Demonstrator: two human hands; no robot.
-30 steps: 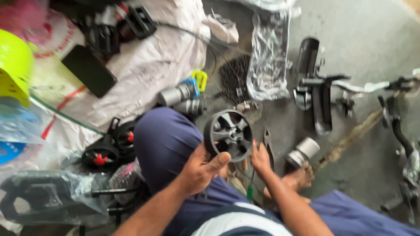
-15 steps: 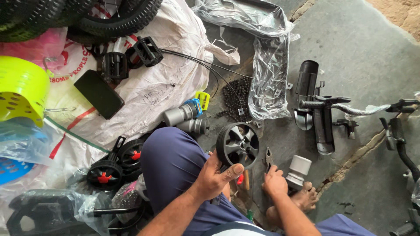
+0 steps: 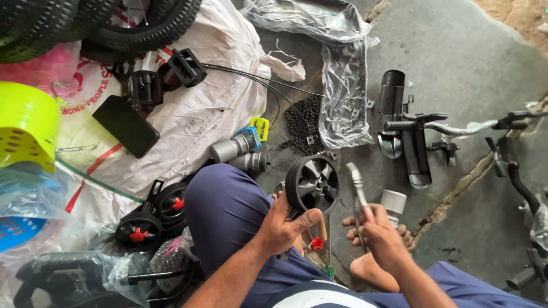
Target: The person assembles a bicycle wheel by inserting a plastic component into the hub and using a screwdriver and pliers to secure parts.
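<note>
My left hand (image 3: 281,225) grips a small black plastic wheel (image 3: 313,183) by its rim, holding it upright just past my knee. My right hand (image 3: 381,236) is closed on a metal wrench (image 3: 358,188) whose head points up and away, a little right of the wheel. A red star-shaped cap (image 3: 317,243) and a green-handled tool (image 3: 329,268) lie on the ground between my hands. My bare foot (image 3: 374,225) rests under the right hand.
Two black training wheels with red hubs (image 3: 149,219) lie left of my knee. Grey metal cylinders (image 3: 237,153), a chain (image 3: 302,120), pedals (image 3: 165,77), a phone (image 3: 125,125), tyres (image 3: 114,23), a yellow basket (image 3: 25,125) and black bicycle parts (image 3: 402,131) surround me on sacking and concrete.
My right hand has picked up the wrench and raised it beside the wheel. The left hand keeps its hold on the wheel. The view has shifted slightly.
</note>
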